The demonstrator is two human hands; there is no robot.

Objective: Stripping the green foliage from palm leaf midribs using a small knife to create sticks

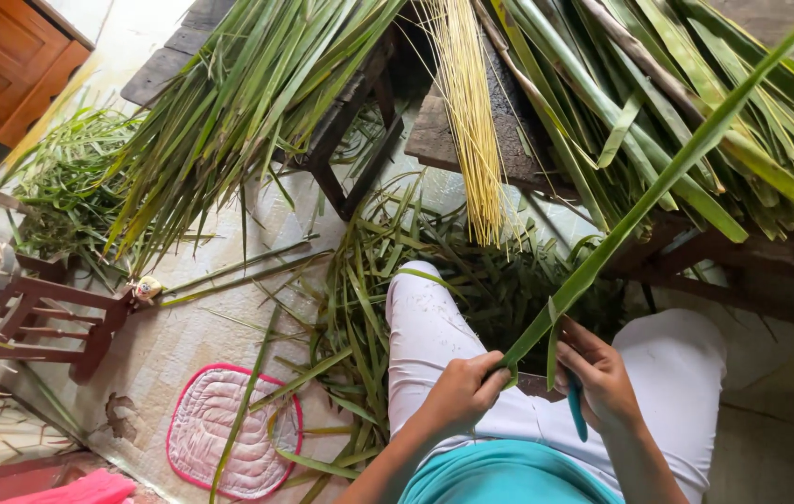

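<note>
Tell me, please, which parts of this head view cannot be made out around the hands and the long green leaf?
- Tool in the right hand: only a teal handle shows; its working end is hidden by the fingers.
- Long green leaf: its tip runs off the top right edge.
- Leaf base: covered by the left hand.
- Floor between the white-trousered legs: buried under leaf cuttings.
- Small object by the red stool: too small to identify.

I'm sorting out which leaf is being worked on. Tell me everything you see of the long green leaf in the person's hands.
The long green leaf is a narrow, flat, strap-like blade, fresh and glossy. It runs diagonally from the lap to the top right corner. The left hand pinches its lower end; the right hand, also holding a teal-handled tool, touches a thin strip hanging from it.
</note>
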